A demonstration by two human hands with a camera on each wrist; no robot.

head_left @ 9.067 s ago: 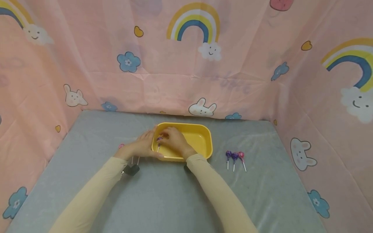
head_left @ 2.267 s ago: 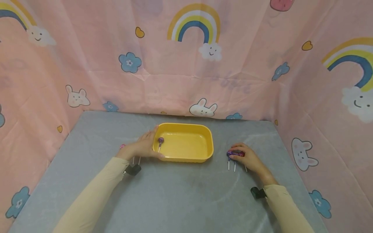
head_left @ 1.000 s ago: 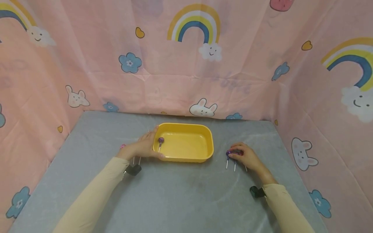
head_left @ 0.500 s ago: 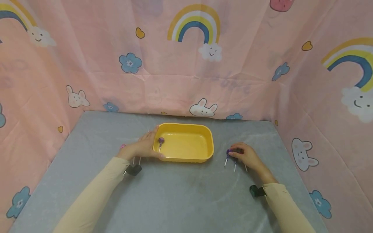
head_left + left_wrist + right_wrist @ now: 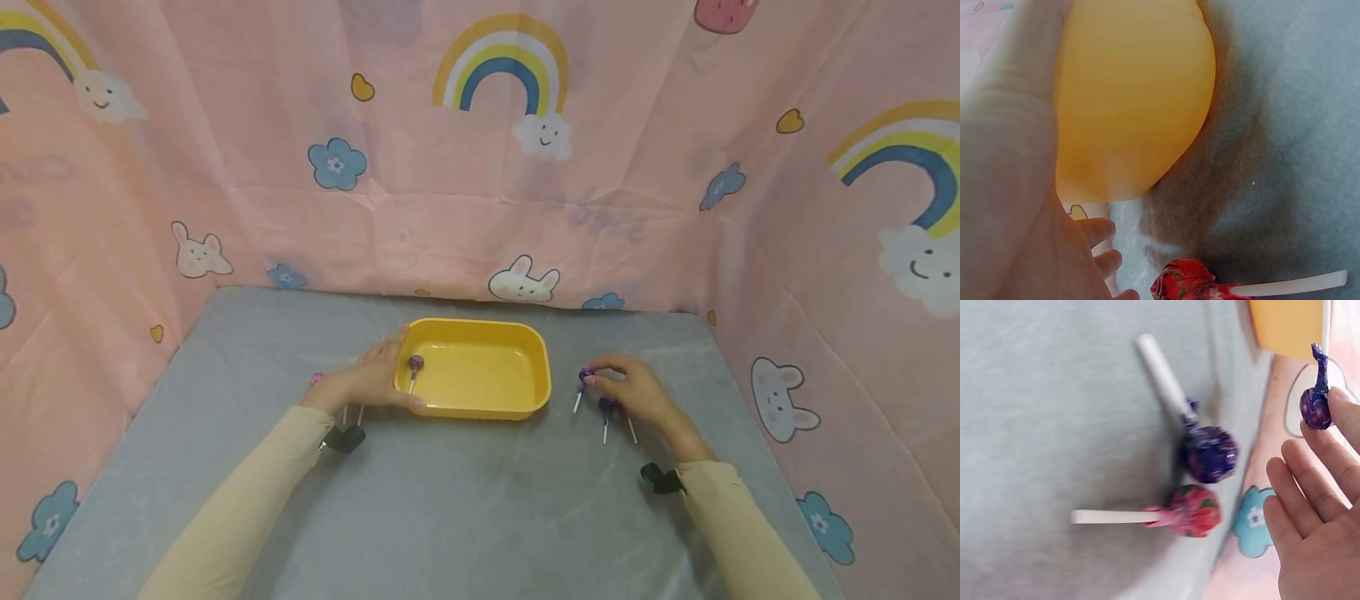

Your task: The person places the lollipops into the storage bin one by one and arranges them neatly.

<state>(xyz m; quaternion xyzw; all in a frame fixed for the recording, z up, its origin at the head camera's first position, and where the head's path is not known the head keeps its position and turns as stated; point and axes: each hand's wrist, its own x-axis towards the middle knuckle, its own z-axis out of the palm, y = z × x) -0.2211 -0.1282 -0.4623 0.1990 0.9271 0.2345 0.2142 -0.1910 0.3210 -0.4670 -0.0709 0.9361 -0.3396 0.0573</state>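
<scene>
In the head view my left hand point(image 5: 367, 379) holds the left end of a yellow plastic box point(image 5: 480, 414), thumb at the front wall and fingers toward the back corner. Inside the box, near its left wall, lies a purple lollipop point(image 5: 416, 363). My right hand point(image 5: 637, 390) pinches another purple-wrapped lollipop point(image 5: 1316, 411) by its head between thumb and index finger; the other fingers are loosely extended. Below that hand, a purple lollipop point(image 5: 1211, 453) and a pink-red lollipop point(image 5: 1192, 511) lie side by side on the grey cloth.
A red-wrapped lollipop point(image 5: 1185, 279) lies under my left hand, and two white sticks show there in the head view, their heads partly hidden. The grey cloth-covered table point(image 5: 465, 508) meets pink printed curtains point(image 5: 420, 225) at the back and sides.
Earlier my right hand was inside the box by the purple lollipop there. It then went to the three lollipops at right and has lifted one purple lollipop slightly leftward. My left hand stays put.
</scene>
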